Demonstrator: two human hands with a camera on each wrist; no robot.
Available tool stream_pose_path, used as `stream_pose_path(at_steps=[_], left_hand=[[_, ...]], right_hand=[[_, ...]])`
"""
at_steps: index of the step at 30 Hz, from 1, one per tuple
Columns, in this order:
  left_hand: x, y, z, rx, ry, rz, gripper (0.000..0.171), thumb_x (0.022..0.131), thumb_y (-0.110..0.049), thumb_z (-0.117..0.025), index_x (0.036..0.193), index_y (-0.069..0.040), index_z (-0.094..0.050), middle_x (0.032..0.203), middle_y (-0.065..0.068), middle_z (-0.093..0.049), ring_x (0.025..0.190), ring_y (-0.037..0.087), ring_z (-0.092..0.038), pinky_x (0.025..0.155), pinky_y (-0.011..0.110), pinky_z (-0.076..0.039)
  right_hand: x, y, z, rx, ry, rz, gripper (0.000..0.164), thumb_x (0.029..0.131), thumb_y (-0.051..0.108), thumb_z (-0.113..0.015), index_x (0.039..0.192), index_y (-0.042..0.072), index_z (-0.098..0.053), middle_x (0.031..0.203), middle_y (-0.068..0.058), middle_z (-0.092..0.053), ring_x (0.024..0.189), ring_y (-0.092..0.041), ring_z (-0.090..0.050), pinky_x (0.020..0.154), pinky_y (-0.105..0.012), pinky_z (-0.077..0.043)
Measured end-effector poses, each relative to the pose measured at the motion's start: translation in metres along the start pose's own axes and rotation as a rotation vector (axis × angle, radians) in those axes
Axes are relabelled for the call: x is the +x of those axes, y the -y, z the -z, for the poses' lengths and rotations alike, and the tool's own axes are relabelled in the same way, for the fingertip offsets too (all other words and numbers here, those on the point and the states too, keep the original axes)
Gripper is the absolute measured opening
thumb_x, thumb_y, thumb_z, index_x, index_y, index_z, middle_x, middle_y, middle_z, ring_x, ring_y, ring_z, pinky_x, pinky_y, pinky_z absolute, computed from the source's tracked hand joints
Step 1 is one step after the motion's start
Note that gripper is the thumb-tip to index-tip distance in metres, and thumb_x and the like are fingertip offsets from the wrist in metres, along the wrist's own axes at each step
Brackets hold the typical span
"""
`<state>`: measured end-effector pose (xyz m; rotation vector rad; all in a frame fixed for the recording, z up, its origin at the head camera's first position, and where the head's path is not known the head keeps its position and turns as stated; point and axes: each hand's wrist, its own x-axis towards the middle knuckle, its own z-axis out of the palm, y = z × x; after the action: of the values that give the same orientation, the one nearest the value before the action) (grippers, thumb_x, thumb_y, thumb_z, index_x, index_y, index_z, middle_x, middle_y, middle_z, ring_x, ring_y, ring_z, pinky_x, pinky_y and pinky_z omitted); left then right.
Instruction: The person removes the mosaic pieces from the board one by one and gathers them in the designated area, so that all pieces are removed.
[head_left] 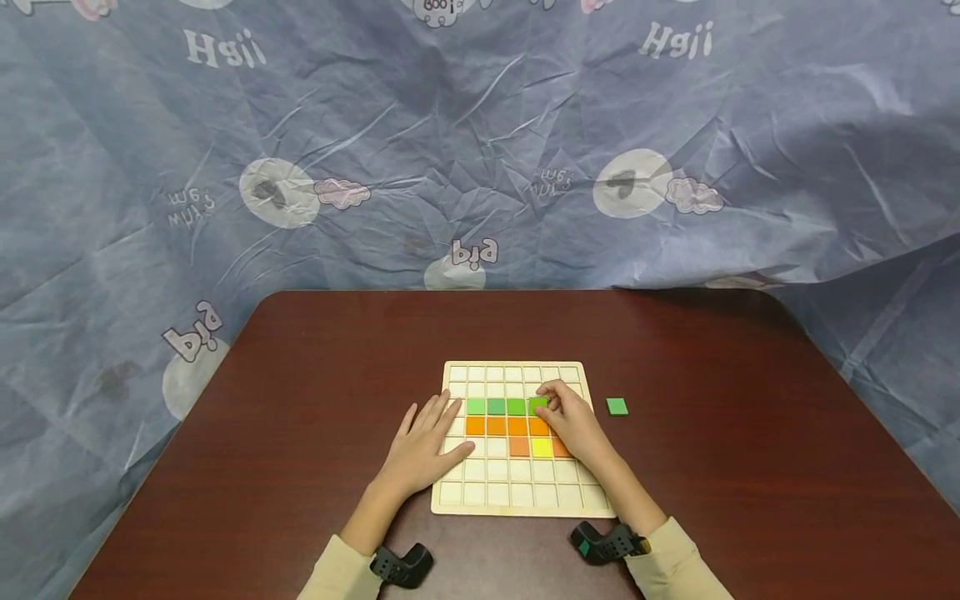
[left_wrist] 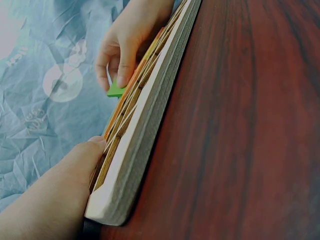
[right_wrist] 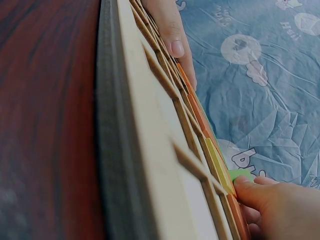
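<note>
Right hand: thumb and fingertips pinched a green tile near its edge, probably so that its face could drop flat between the ridges. In the left wrist view the tile jutted above the neighbouring pieces; whether any part touched its cell, could not tell.

Left hand: grasped nothing. Fingers lay extended and spread over the left margin of the board, thumb out across the cells; likely a brace against sliding while the other hand worked.

Under the pinch, the held tile was at the right end of a row, next to three seated green tiles. Nearer the person, a row of orange tiles, partly covered by the right hand. Nearer again, a peach tile, a yellow tile and an orange-brown one, side by side. Raised ridges presumably kept each piece square.

Beyond the board's right edge, one loose green tile lay on the dark table, handy for right-hand reach. Printed cloth hung behind.
</note>
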<state>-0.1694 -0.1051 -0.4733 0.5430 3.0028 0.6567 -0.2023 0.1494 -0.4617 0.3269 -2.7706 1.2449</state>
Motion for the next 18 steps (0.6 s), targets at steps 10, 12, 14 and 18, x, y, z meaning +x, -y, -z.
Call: stream_pose_path(at_steps=[10,12,14,18], left_hand=[[-0.0003,0.0001,0.0002,0.005,-0.005,0.003,0.073,0.086,-0.063,-0.037,0.146,-0.024,-0.022,0.154,-0.002,-0.014,0.142,0.018,-0.014,0.114,0.045,-0.003],[-0.0002,0.0002,0.0008,0.011,-0.006,0.0,0.072,0.087,-0.062,-0.037,0.146,-0.023,-0.022,0.154,-0.001,-0.014,0.142,0.018,-0.014,0.114,0.046,-0.003],[0.0003,0.0007,0.0011,0.018,-0.004,-0.002,0.073,0.086,-0.063,-0.037,0.146,-0.024,-0.021,0.154,-0.002,-0.014,0.142,0.018,-0.014,0.114,0.046,-0.003],[0.0013,0.0013,0.0005,0.025,0.0,-0.005,0.073,0.086,-0.063,-0.036,0.146,-0.024,-0.021,0.154,-0.002,-0.013,0.142,0.018,-0.014,0.114,0.046,-0.003]], right_hand=[[0.0017,-0.0009,0.0025,-0.002,0.025,0.054,0.016,0.083,0.013,-0.064,0.099,0.016,-0.063,0.075,0.001,-0.055,0.065,-0.01,-0.045,0.059,-0.02,-0.039],[0.0021,-0.0006,0.0021,0.002,0.031,0.051,0.016,0.083,0.014,-0.064,0.099,0.016,-0.063,0.074,0.001,-0.053,0.064,-0.01,-0.044,0.058,-0.02,-0.038],[0.0018,0.001,0.0027,0.016,0.03,0.041,0.015,0.083,0.014,-0.064,0.099,0.016,-0.063,0.073,0.0,-0.053,0.063,-0.011,-0.043,0.057,-0.02,-0.037],[0.0004,0.0039,0.0046,0.041,0.016,0.012,0.015,0.084,0.015,-0.064,0.099,0.015,-0.064,0.074,-0.001,-0.055,0.064,-0.011,-0.044,0.057,-0.02,-0.037]])
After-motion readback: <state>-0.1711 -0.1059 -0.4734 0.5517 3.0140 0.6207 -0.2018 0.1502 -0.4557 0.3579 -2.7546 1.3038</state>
